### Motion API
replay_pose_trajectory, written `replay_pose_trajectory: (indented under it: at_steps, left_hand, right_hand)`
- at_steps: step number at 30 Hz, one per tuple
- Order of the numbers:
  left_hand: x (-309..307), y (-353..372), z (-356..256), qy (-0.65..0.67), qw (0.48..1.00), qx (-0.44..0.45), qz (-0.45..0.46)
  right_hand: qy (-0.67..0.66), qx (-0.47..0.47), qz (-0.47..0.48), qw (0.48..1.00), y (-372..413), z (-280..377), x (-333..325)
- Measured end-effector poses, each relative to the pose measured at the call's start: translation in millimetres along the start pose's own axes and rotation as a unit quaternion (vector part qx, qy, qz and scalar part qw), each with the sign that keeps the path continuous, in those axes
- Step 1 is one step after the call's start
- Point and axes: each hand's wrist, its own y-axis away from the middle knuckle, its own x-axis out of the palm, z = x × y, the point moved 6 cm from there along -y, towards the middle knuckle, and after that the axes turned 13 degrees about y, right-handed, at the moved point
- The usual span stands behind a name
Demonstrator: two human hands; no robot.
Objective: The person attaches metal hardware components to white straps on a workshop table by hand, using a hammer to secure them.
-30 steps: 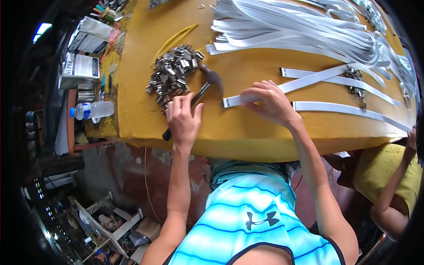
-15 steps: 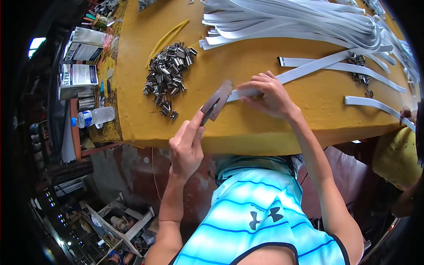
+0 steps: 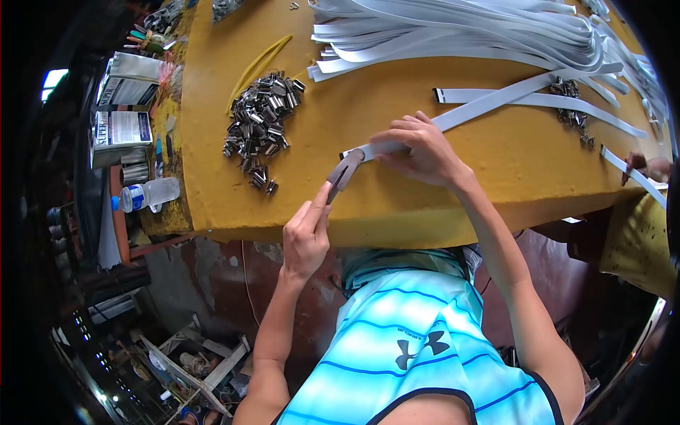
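Note:
My left hand (image 3: 306, 237) is closed around a pair of worn metal pliers (image 3: 343, 176), index finger stretched along them. The tips of the pliers overlap the near end of a white flat strap (image 3: 471, 115), where a small dark piece shows at the strap's edge. A little to the right, my right hand (image 3: 419, 150) pinches that same strap between thumb and fingers. The strap runs from there up and right across the yellow tabletop (image 3: 340, 113). Left of both hands lies a pile of small shiny metal clips (image 3: 263, 113).
A big bundle of white straps (image 3: 453, 32) fills the table's far side. Another strap with a dark-tipped end (image 3: 496, 97) crosses under mine, near more metal clips (image 3: 569, 99). A person's hand (image 3: 657, 170) holds a strap at right. Cans (image 3: 122, 129) and a bottle (image 3: 150, 193) stand left.
The pliers have come onto the strap's end, turning more upright. My right hand has shifted slightly left. At far right, the other person's strap has been drawn away to the right.

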Motion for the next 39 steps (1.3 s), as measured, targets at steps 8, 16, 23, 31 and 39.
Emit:
replay_pose_trajectory:
  at_steps: [8, 16, 23, 31, 39]
  left_hand:
    - [-19, -3, -28, 0.102, 0.992, 0.003, -0.069]
    - [-7, -3, 4, 0.115, 0.986, -0.101, -0.068]
    - [-20, -15, 24, 0.135, 0.977, -0.101, -0.132]
    - [-13, -25, 25, 0.016, 0.99, -0.032, -0.137]
    - [2, -36, 11, -0.083, 0.984, 0.052, -0.146]
  right_hand:
    - [0.008, 0.012, 0.014, 1.0, -2, 1, -1]
    - [0.031, -0.034, -0.048, 0.998, 3, 3, -8]
    - [0.103, 0.008, -0.062, 0.993, 0, -7, -58]
    - [0.155, 0.084, -0.122, 0.977, 7, -73, -107]
    - [0.292, 0.126, -0.16, 0.935, 37, -109, -123]
